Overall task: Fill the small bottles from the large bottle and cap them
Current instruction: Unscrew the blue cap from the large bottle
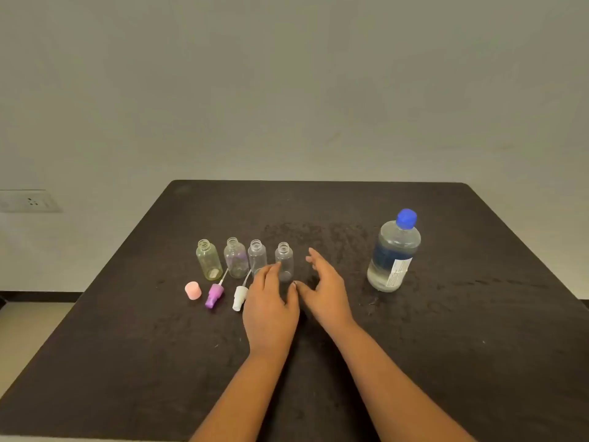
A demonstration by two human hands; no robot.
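Small bottles (236,258): four, ranged uncapped on table (446,346), mouths readied for filling.
Caps (193,290): laid before them, to hand.
Large bottle (394,253): stood capped, well right.
Left hand (271,303): loose-fingered, at rightmost small bottle (284,260), nothing held.
Right hand (325,288): splayed beside it, empty.

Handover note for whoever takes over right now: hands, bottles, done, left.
Left hand: open, fingertips at the rightmost small clear plastic bottle, no firm hold evident.
Right hand: open, just right of that bottle, holding nothing.
Yellowish small bottle, purple-tinted small bottle and second clear small bottle stand left of it in a row; all four uncapped, apparently empty.
Pink round cap, purple spray cap, white spray cap lie in front; fourth cap not visible.
Large clear bottle, blue lid on, holds liquid, upright at right.
Done: nothing. Left: open it, fill four, cap.
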